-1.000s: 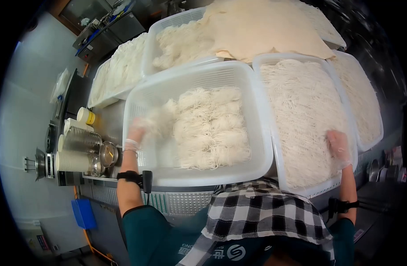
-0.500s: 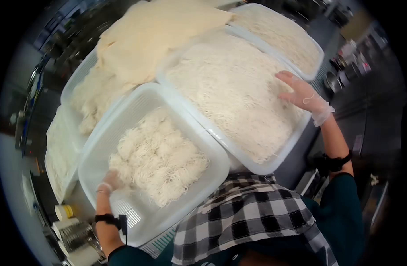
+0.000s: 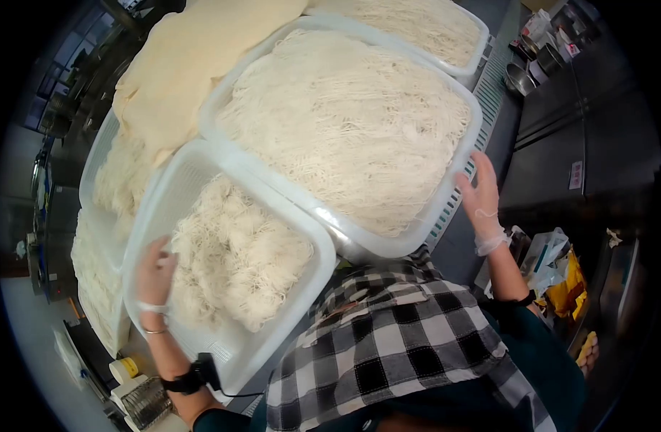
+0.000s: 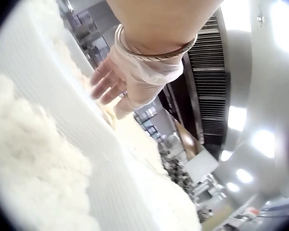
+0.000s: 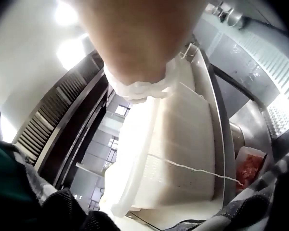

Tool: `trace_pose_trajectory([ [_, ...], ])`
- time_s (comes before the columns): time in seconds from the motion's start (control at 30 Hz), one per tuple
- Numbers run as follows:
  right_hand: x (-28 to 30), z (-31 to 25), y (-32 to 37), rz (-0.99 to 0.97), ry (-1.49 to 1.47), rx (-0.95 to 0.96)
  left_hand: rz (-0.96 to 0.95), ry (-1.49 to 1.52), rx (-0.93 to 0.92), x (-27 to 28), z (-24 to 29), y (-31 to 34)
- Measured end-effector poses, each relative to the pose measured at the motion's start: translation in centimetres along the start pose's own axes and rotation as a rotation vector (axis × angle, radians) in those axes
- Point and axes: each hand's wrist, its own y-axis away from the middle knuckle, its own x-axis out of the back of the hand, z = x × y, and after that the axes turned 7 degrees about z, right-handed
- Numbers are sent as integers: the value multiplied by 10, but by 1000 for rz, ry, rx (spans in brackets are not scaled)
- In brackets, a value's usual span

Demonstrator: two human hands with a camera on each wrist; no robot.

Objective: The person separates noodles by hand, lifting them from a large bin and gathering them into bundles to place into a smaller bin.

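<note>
Loose white noodles (image 3: 237,252) lie heaped in a white basket (image 3: 319,241) in front of the person. The gloved left hand (image 3: 156,273) is at that basket's left side, beside the noodles, slightly blurred; the left wrist view shows the hand (image 4: 132,84) with fingers extended, holding nothing. To the right, a second basket (image 3: 399,248) is filled with a broad mass of noodles (image 3: 345,122). Just off its right edge, the gloved right hand (image 3: 481,198) has its fingers spread and nothing in them. A noodle strand clings to that glove. In the right wrist view the fingers are hidden.
A pale sheet (image 3: 179,65) covers part of the baskets at the back left. Another noodle basket (image 3: 481,54) stands at the back right. Cups and a metal container (image 3: 147,403) are at the lower left. A tray of red food (image 5: 250,168) shows in the right wrist view.
The view has swung right. The neat noodle rows in the near basket have become a loose heap. The right hand has moved off the full basket's noodles to beyond its edge.
</note>
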Motion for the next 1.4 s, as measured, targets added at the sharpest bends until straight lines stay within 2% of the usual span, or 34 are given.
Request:
trace_pose_trajectory([
  [0.03, 4, -24, -7, -19, 120, 265, -42, 45, -27, -13, 31, 4],
  [0.1, 6, -59, -9, -478, 164, 386, -37, 90, -343, -45, 70, 8],
  [0.13, -12, -90, 13, -579, 198, 419, -7, 106, -459, -54, 57, 11],
  [0.17, -22, -98, 19, -681, 228, 452, 25, 116, -573, -73, 63, 8],
  [0.2, -34, -94, 23, -671, 229, 461, 72, 88, -584, -89, 75, 3],
  [0.27, -58, -85, 29, -857, 76, 669, 132, 52, -600, -110, 82, -4],
  [0.3, -61, -87, 25, -843, 75, 679, 148, -20, -556, -120, 81, -9],
  [0.37, -63, -96, 4, -718, -11, 830, 172, -91, -515, -128, 74, -18],
  [0.43, -63, -100, -30, -440, -199, 680, 3, -64, -363, -130, 64, -23],
  [0.5, -61, -111, -65, -387, -301, 332, 21, -27, -418, -133, 58, -24],
  [0.57, -71, -108, -99, -267, -231, 270, 45, 12, -472, -132, 67, -22],
  [0.63, -104, -94, -125, -214, -285, 219, -170, 611, -135, -143, 99, -13],
  [0.67, -122, -87, -130, -166, -330, 157, -162, 607, -141, -150, 105, -11],
  [0.73, -166, -96, -124, 20, 11, 483, 23, 734, -245, -167, 106, -5],
  [0.8, -149, -149, -105, -198, 32, 520, 35, 753, -197, -173, 102, 5],
  [0.87, -153, -161, -80, -292, 169, 827, 97, 730, -125, -181, 91, 13],
  [0.93, -155, -161, -36, -320, -6, 973, 160, 751, -161, -174, 93, 17],
  [1.0, -137, -164, -3, -501, 83, 1036, 97, 972, 112, -161, 103, 24],
  [1.03, -127, -167, 1, -501, 86, 1044, 102, 978, 112, -167, 98, 22],
  [1.1, -106, -172, 4, -806, -28, 1186, 178, 928, -85, -185, 83, 17],
  [1.13, -96, -172, -1, -808, -27, 1188, 180, 930, -83, -184, 85, 18],
  [1.2, -82, -168, -20, -663, -197, 964, 161, 959, -73, -182, 97, 22],
  [1.23, -81, -163, -32, -667, -198, 971, 168, 962, -70, -182, 100, 22],
  [1.3, -83, -156, -55, -248, -81, 973, 140, 947, -112, -181, 104, 22],
  [1.4, -82, -170, -73, -315, -20, 969, 190, 924, -187, -177, 119, 23],
])
